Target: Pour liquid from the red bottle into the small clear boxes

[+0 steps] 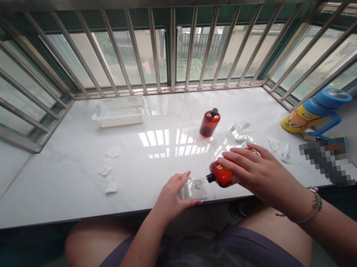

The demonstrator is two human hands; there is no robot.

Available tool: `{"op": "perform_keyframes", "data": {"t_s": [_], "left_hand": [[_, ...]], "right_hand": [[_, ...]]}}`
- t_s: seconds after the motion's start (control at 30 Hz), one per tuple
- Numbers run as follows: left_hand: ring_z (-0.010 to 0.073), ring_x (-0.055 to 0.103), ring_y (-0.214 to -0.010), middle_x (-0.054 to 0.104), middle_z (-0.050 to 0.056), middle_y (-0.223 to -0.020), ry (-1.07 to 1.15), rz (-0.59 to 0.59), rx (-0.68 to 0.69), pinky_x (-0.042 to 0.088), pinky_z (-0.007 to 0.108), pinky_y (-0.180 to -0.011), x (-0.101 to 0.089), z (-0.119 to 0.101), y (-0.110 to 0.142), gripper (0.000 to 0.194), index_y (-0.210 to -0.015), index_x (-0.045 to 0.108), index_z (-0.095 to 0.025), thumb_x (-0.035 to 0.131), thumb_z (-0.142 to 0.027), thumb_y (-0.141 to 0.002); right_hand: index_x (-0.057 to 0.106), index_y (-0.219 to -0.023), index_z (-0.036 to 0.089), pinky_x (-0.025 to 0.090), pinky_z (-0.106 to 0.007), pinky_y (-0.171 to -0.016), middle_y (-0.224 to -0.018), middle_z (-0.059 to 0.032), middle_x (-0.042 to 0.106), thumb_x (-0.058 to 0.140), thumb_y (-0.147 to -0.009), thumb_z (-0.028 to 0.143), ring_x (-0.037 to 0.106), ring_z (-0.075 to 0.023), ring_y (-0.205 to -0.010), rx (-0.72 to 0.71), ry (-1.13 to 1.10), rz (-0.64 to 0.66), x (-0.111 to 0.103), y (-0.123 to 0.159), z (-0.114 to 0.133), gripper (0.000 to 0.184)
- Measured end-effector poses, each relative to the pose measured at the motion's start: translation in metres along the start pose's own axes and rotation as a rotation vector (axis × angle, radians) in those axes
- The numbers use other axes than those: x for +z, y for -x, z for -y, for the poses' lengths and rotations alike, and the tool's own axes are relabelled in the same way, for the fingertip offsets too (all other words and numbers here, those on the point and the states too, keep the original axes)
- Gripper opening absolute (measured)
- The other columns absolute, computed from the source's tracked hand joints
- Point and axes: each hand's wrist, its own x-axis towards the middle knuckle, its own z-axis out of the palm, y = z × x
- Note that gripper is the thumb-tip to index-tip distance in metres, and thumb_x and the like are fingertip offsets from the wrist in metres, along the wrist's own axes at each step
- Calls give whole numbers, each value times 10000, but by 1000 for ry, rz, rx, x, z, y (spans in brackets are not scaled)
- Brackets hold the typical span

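Note:
In my right hand is an amber bottle, tipped onto its side with its uncapped black-threaded neck pointing left. The neck's mouth is at the right edge of a small clear container near the counter's front edge. My left hand grips that container from the left, fingers behind and thumb in front. Whether liquid is flowing is too small to tell. Beyond my hands a second amber bottle with a black cap stands upright.
A white perforated basket sits at the back left of the white counter. Crumpled tissues lie at left. On the right are a clear box, a small white nozzle and a blue-and-yellow flask. Metal bars line the window.

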Motion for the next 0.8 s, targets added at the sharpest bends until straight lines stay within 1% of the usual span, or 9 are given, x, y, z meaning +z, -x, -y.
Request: {"op": "perform_keyframes", "data": {"t_s": [0.2,0.4,0.63,0.8], "left_hand": [[324,614,-1387,667,94,-1467,3,1,-11,470,494,-1243,0,-1,0,921,-1573,560,-324,962,-479,-760],[319,618,-1382,672,87,-1457,7,-3,-12,470,480,-1244,0,-2,0,919,-1568,567,-319,966,-477,-756],[316,621,-1375,678,84,-1448,-4,-2,-10,476,476,-1240,0,-3,-1,919,-1566,569,-314,972,-461,-754],[316,620,-1369,678,87,-1445,8,-2,-10,470,483,-1241,0,-3,-1,910,-1567,567,-313,966,-464,-762]], "right_hand": [[558,-1529,277,313,-566,-1244,-1503,-68,672,577,-1001,70,592,-318,-1394,-8,25,16,1,2,-2,568],[562,-1520,243,309,-572,-1241,-1500,-76,674,564,-1018,78,591,-328,-1387,-26,61,18,-2,2,-3,528],[554,-1530,281,304,-553,-1246,-1482,-66,688,547,-1017,81,588,-314,-1394,-23,57,4,-5,1,-2,551],[561,-1531,273,308,-564,-1246,-1486,-73,684,557,-1003,68,590,-322,-1396,-24,54,5,-6,0,-3,566]]}}
